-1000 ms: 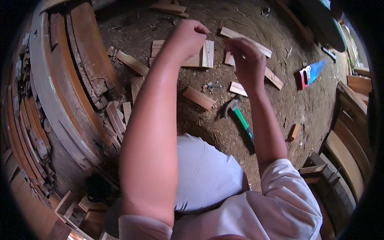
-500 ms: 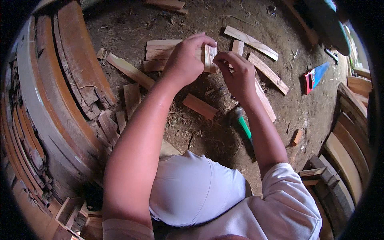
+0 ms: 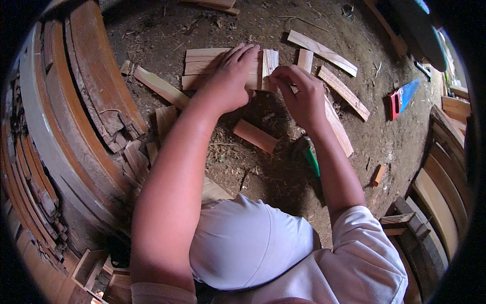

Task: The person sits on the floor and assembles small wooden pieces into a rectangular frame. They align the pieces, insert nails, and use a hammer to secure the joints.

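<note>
Several wooden slats (image 3: pixel 197 67) lie side by side on the ground ahead of me, with a short crosspiece (image 3: pixel 270 62) over their right end. My left hand (image 3: pixel 229 78) rests on the slats, its fingers stretched out. At the crosspiece's right edge, the thumb and fingers of my right hand (image 3: pixel 304 93) are pinched together; what they hold, if anything, is too small to make out. A hammer with a green handle (image 3: pixel 311 161) lies below my right wrist, partly behind the forearm. Nearer to me is a loose short board (image 3: pixel 255 136).
Loose wood strips (image 3: pixel 322 52) lie right of the slats, another strip (image 3: pixel 161 87) to their left. A handsaw (image 3: pixel 402 99) with a blue blade and red handle lies on the dirt floor. Stacked planks (image 3: pixel 83 126) line the left side, more timber (image 3: pixel 439 187) the right.
My left hand has moved off the crosspiece, slightly left, and its fingers have straightened over the slats. My right hand stays pinched at the crosspiece's right edge.
</note>
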A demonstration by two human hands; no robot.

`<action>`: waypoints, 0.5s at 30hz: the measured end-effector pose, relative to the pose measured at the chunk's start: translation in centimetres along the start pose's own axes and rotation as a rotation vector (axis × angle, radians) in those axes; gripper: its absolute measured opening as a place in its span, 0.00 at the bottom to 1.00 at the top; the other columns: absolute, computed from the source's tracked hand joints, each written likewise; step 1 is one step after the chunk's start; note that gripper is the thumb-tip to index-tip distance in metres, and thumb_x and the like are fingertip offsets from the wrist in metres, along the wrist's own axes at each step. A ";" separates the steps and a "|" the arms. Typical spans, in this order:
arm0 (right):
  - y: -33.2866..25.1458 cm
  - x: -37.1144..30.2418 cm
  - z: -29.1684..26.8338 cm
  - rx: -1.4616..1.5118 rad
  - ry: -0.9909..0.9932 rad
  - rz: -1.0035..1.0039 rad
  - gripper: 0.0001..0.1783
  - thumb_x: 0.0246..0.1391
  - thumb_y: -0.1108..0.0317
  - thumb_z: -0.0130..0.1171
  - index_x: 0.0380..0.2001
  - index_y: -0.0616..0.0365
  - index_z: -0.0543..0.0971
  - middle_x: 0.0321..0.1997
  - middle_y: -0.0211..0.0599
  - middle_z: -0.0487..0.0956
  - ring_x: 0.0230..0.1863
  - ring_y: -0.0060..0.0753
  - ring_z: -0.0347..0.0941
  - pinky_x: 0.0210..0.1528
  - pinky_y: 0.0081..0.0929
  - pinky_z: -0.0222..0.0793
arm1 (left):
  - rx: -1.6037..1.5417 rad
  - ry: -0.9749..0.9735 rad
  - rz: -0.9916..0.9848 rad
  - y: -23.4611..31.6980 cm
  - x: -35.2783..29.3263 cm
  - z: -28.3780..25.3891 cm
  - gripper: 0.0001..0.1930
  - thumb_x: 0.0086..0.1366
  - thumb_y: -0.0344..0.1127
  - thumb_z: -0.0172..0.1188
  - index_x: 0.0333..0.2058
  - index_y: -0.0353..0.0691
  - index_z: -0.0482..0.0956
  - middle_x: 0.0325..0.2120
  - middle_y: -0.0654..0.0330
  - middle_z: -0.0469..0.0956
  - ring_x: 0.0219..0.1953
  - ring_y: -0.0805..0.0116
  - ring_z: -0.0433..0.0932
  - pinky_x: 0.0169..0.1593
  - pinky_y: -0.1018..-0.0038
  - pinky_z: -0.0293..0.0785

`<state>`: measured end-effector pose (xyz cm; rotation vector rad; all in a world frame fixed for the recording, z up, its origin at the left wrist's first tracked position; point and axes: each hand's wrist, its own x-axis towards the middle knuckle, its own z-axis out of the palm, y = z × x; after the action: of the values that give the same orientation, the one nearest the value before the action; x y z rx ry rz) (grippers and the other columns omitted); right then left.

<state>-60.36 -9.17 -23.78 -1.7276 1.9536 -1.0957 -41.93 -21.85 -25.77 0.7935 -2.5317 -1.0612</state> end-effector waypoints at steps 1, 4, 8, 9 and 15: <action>0.1 0.0 0.1 0.000 0.002 -0.008 0.11 0.59 0.73 0.72 0.45 0.58 0.87 0.42 0.44 0.89 0.44 0.53 0.89 0.45 0.43 0.85 | 0.000 0.009 0.001 -0.3 0.0 0.1 0.49 0.54 0.16 0.65 0.77 0.36 0.62 0.78 0.43 0.62 0.82 0.44 0.57 0.84 0.58 0.54; 0.4 -0.1 0.1 0.011 0.001 -0.020 0.10 0.60 0.74 0.71 0.45 0.58 0.87 0.42 0.44 0.89 0.44 0.53 0.89 0.45 0.43 0.85 | 0.005 0.030 -0.001 -0.6 0.0 0.4 0.47 0.53 0.13 0.60 0.76 0.34 0.64 0.77 0.42 0.65 0.81 0.44 0.60 0.84 0.59 0.55; 0.3 -0.2 -0.1 0.042 -0.019 0.016 0.10 0.60 0.75 0.71 0.45 0.59 0.87 0.42 0.45 0.89 0.44 0.53 0.89 0.45 0.43 0.85 | -0.008 0.036 0.005 -0.5 0.1 0.4 0.46 0.52 0.11 0.57 0.74 0.34 0.66 0.76 0.42 0.66 0.80 0.44 0.61 0.83 0.59 0.56; 0.3 -0.2 -0.1 0.047 -0.023 0.033 0.10 0.60 0.75 0.70 0.45 0.59 0.87 0.42 0.45 0.89 0.44 0.54 0.89 0.45 0.43 0.85 | -0.020 0.037 0.012 -0.6 0.1 0.4 0.46 0.52 0.11 0.57 0.74 0.34 0.66 0.76 0.42 0.66 0.80 0.44 0.61 0.83 0.59 0.56; 0.5 0.2 -0.3 0.035 -0.035 -0.045 0.09 0.62 0.73 0.71 0.45 0.58 0.87 0.42 0.46 0.88 0.43 0.54 0.89 0.46 0.43 0.84 | 0.010 0.035 0.007 -1.4 0.0 0.2 0.45 0.53 0.12 0.59 0.74 0.35 0.66 0.75 0.43 0.68 0.80 0.46 0.63 0.83 0.60 0.57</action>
<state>-60.90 -9.24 -23.91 -1.7683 1.8726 -1.1002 -41.51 -22.49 -26.92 0.7987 -2.5105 -1.0238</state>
